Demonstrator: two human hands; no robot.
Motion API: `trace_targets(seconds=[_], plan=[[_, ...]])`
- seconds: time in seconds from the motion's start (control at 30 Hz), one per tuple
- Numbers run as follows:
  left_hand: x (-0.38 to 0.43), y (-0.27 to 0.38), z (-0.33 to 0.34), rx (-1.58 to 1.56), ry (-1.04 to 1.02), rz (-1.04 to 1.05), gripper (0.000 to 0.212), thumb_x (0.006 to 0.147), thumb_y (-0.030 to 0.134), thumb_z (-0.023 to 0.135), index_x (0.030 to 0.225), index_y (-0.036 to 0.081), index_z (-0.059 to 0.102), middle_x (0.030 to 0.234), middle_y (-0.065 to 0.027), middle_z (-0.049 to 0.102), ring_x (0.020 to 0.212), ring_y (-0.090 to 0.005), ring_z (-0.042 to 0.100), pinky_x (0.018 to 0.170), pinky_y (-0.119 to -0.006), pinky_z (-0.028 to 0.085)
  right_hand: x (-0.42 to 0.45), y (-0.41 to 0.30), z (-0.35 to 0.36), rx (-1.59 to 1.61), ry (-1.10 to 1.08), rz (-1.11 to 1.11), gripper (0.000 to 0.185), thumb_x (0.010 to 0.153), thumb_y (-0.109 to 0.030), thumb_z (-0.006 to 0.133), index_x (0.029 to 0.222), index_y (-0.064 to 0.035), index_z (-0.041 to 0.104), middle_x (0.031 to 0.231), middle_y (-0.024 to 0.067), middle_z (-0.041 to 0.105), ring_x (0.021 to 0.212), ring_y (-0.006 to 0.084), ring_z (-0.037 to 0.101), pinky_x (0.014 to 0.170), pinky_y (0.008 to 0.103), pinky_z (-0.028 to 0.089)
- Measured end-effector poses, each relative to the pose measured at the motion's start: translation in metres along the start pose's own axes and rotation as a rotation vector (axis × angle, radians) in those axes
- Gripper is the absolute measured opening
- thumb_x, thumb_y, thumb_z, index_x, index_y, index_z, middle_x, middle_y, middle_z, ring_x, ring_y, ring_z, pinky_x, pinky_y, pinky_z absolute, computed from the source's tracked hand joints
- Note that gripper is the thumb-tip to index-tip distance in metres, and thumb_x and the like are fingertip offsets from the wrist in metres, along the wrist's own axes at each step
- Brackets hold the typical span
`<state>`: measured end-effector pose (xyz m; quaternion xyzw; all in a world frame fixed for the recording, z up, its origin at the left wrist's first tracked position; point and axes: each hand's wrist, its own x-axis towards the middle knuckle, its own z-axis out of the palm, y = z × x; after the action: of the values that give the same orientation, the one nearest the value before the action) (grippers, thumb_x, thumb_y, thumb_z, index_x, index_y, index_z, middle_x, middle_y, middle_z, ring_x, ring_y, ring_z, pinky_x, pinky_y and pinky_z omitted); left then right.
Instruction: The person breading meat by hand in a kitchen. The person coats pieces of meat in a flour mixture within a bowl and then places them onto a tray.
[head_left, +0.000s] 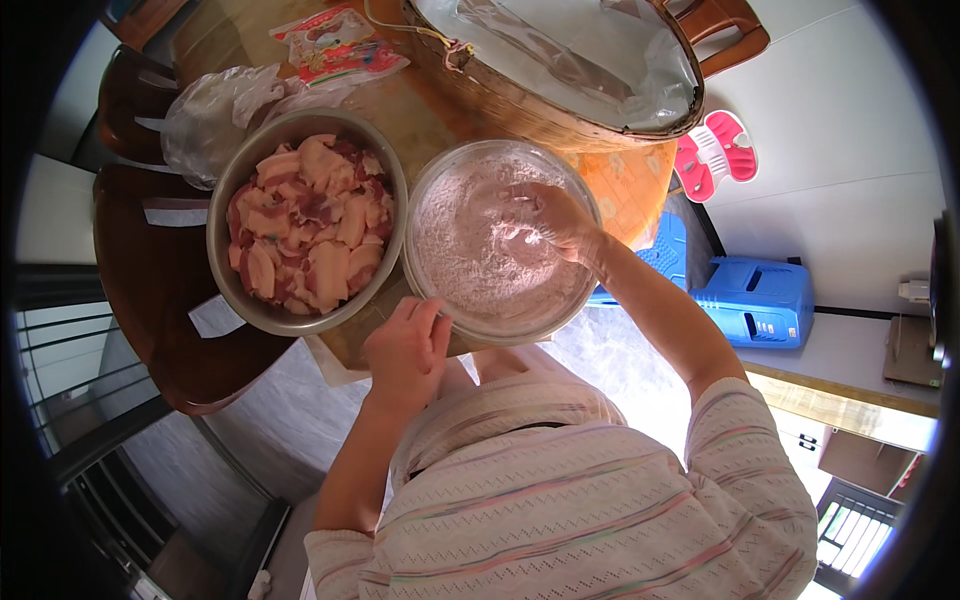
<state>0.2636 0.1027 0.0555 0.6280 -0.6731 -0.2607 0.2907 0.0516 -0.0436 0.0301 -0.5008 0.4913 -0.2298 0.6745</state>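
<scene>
My right hand is inside a round bowl of pale pinkish powder that looks like flour. Powder coats its curled fingers, and whether they hold a clump is hidden. At the bowl's near left rim, my left hand has its bent fingertips on the edge. Left of this bowl stands a wide metal basin, heaped with cut pieces of raw, fatty meat that looks like pork. The two vessels sit side by side, nearly touching, on a table.
A large woven basket lined with clear plastic stands behind the bowl. Beyond the basin lie a clear plastic bag and a red printed packet. A brown chair is at the left; a blue plastic stool stands right.
</scene>
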Motion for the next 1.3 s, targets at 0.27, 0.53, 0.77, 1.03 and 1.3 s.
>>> trace_targets(seconds=[0.27,0.53,0.77,1.03,1.3], plan=[[0.068,0.008,0.046,0.105,0.148,0.215,0.012,0.073,0.013,0.066,0.083,0.009,0.06,0.076,-0.0064,0.056,0.062,-0.027,0.057,0.053,-0.035,0.045,-0.013,-0.006,0.019,0.151,0.067,0.261,0.032,0.081,-0.011,0.064,0.109,-0.0018,0.054,0.085,0.006,0.058,0.068,0.0104,0.056,0.048,0.0205,0.048],[0.089,0.006,0.054,0.111,0.145,0.236,0.007,0.074,0.012,0.065,0.077,0.009,0.059,0.074,-0.0068,0.056,0.061,-0.0272,0.057,0.053,-0.035,0.045,-0.013,0.004,0.001,0.161,-0.01,0.232,0.033,0.081,-0.015,0.065,0.111,-0.004,0.055,0.092,0.0051,0.059,0.073,0.0114,0.057,0.055,0.0221,0.049],[0.099,0.009,0.052,-0.013,0.066,0.209,0.003,0.076,0.012,0.06,0.076,0.01,0.058,0.077,-0.0075,0.056,0.065,-0.0295,0.057,0.057,-0.037,0.045,-0.007,0.026,-0.009,-0.33,-0.047,-0.065,0.03,0.078,-0.026,0.066,0.099,-0.0045,0.062,0.095,0.013,0.061,0.078,0.0198,0.059,0.067,0.0312,0.048],[0.15,-0.006,0.017,0.128,0.237,0.313,0.002,0.076,0.01,0.06,0.076,0.008,0.058,0.077,-0.0112,0.058,0.068,-0.0315,0.057,0.06,-0.039,0.046,0.006,-0.003,-0.015,-0.847,0.189,-0.293,0.018,0.081,-0.02,0.061,0.092,-0.0066,0.064,0.09,0.0119,0.063,0.08,0.0287,0.06,0.073,0.0342,0.046],[0.249,-0.054,-0.056,0.47,0.521,0.199,0.026,0.081,0.028,0.057,0.097,0.008,0.06,0.09,-0.0119,0.064,0.082,-0.0311,0.06,0.072,-0.038,0.046,0.003,0.006,-0.009,-1.001,-0.058,-0.26,0.02,0.084,-0.022,0.05,0.098,-0.0126,0.062,0.098,0.0132,0.06,0.091,0.0307,0.057,0.079,0.039,0.046]])
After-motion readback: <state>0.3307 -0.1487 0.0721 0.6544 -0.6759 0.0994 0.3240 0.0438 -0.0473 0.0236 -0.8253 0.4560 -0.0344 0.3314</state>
